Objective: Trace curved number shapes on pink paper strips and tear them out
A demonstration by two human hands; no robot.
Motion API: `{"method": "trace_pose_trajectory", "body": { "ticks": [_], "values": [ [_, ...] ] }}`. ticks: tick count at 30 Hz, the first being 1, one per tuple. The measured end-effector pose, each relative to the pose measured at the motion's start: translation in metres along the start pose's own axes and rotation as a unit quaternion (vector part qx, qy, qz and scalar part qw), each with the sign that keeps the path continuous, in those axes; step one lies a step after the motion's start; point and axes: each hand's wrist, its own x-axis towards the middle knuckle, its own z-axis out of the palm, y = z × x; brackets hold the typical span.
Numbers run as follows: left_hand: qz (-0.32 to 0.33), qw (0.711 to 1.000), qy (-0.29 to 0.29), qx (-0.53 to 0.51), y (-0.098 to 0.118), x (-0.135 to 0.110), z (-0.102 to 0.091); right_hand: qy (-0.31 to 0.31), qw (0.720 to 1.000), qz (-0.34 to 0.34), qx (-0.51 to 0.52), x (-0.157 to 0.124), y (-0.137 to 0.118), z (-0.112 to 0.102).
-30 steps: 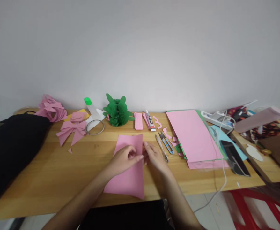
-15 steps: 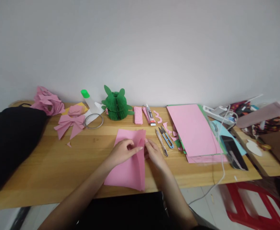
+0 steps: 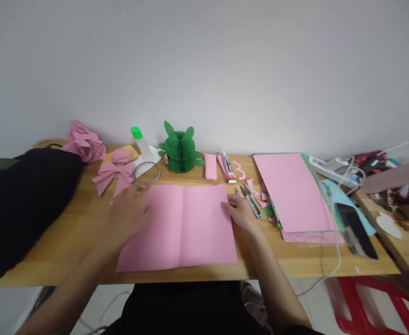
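Observation:
A pink sheet of paper [image 3: 204, 228] lies spread out on the table, with a crease down its middle. My left hand [image 3: 129, 211], blurred by motion, is over the sheet's left edge, thumb apart from the fingers. At the right edge, my right hand [image 3: 240, 209] has its thumb on the paper and its other fingers curled beside it, pinching the border. Just beyond that hand lie blue thread snips [image 3: 251, 202]; a pen beside them is mostly hidden by the hand.
Along the wall stand a green paper honeycomb figure [image 3: 180, 151], a glue bottle [image 3: 140, 142], a roll of tape [image 3: 146, 172] and a glue tube [image 3: 229, 168]. A pink paper bow [image 3: 113, 174] lies left. Stacked pink sheets [image 3: 295, 190], a phone [image 3: 356, 230] and a white cable [image 3: 337, 251] occupy the right.
The folded pink sheet has been opened out flat. My left hand has moved left, away from my right hand, which stays near the right edge. The view has shifted slightly.

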Motion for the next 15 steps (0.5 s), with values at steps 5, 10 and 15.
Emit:
{"method": "trace_pose_trajectory", "body": {
  "ticks": [5, 10, 15],
  "values": [
    [0.103, 0.994, -0.027, 0.012, 0.044, 0.026, 0.04, 0.006, 0.999, -0.001, -0.044, 0.008, -0.001, 0.001],
    [0.1, 0.994, -0.021, 0.045, 0.047, 0.04, 0.061, 0.05, 0.992, 0.001, -0.118, 0.011, -0.002, -0.003],
    [0.095, 0.993, -0.012, 0.068, 0.047, 0.039, 0.068, 0.085, 0.98, 0.0, -0.178, 0.006, 0.004, -0.001]
  ]
}}
